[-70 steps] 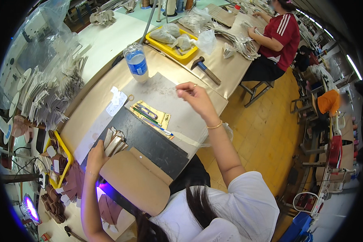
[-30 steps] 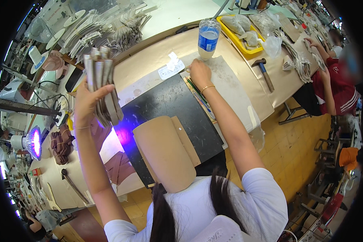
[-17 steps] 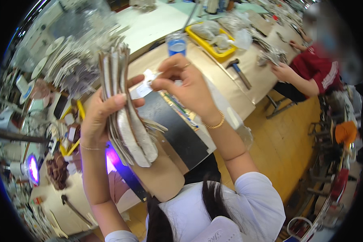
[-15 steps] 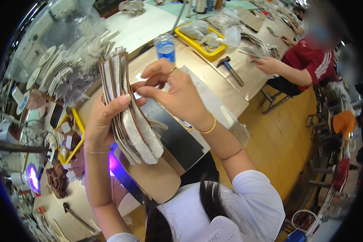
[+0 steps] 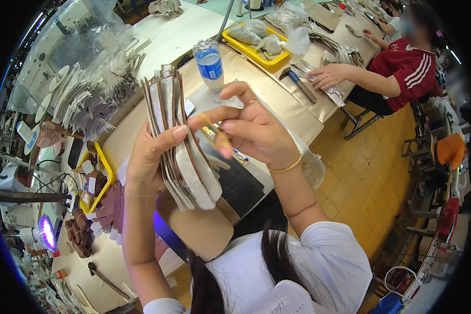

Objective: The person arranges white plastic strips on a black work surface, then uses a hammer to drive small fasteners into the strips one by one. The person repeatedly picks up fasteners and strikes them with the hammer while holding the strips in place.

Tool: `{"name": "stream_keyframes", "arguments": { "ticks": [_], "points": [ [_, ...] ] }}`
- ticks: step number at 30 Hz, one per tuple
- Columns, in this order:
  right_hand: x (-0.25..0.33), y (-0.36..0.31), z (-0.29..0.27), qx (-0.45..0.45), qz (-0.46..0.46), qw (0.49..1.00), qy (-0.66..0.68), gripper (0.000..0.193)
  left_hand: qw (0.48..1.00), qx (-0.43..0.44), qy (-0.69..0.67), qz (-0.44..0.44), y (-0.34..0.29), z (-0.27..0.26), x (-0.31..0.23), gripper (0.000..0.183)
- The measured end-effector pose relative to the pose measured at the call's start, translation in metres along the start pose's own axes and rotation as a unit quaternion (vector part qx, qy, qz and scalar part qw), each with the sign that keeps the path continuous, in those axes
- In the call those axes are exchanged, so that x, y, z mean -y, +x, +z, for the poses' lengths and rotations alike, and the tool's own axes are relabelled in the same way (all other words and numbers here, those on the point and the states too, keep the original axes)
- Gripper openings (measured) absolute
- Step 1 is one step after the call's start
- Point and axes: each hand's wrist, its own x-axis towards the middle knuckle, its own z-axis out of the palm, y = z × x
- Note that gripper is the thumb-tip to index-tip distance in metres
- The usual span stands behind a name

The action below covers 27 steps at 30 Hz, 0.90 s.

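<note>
My left hand (image 5: pixel 154 152) is closed round a bundle of curved strips (image 5: pixel 186 162), silvery-grey on their faces with brown edges, held upright above my lap. Its thumb presses on the near face of the bundle. Just right of the bundle, my right hand (image 5: pixel 261 131) has its fingers bent and partly spread. A thin yellowish band (image 5: pixel 217 130), blurred and looking like a rubber band, runs between those fingers. A small white piece (image 5: pixel 189 108) shows at the bundle's right edge. Beneath lies a dark flat board (image 5: pixel 233 183).
A water bottle (image 5: pixel 210 65) stands beyond my hands, near a yellow tray (image 5: pixel 267 60) of plastic bags and a hammer (image 5: pixel 298 86). Another yellow tray (image 5: pixel 109 180) and a lit purple lamp (image 5: pixel 46 233) are at left. A person in a red shirt (image 5: pixel 411 68) works at right.
My right hand has moved right and down, its fingers spreading from a pinch beside the bundle. The yellowish band now shows between them. The bundle has shifted slightly right in view.
</note>
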Motion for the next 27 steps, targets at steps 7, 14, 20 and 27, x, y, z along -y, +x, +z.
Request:
{"name": "stream_keyframes", "arguments": {
  "ticks": [7, 14, 20, 27],
  "points": [
    [0.017, -0.001, -0.012, -0.193, -0.172, 0.917, -0.304, 0.033, 0.993, 0.016, 0.107, 0.055, 0.004, 0.007, -0.002, 0.055],
    [0.004, 0.003, -0.007, -0.131, -0.177, 0.899, -0.378, 0.085, 0.978, 0.053, 0.143, 0.139, 0.006, 0.023, 0.009, 0.078],
    [-0.005, 0.005, 0.002, -0.129, -0.125, 0.909, -0.377, 0.108, 0.977, 0.092, 0.153, 0.118, 0.010, 0.016, 0.006, 0.083],
    [0.000, 0.005, -0.009, -0.160, -0.182, 0.864, -0.441, 0.114, 0.944, 0.127, 0.278, 0.127, 0.010, 0.022, -0.004, 0.070]
  ]
}}
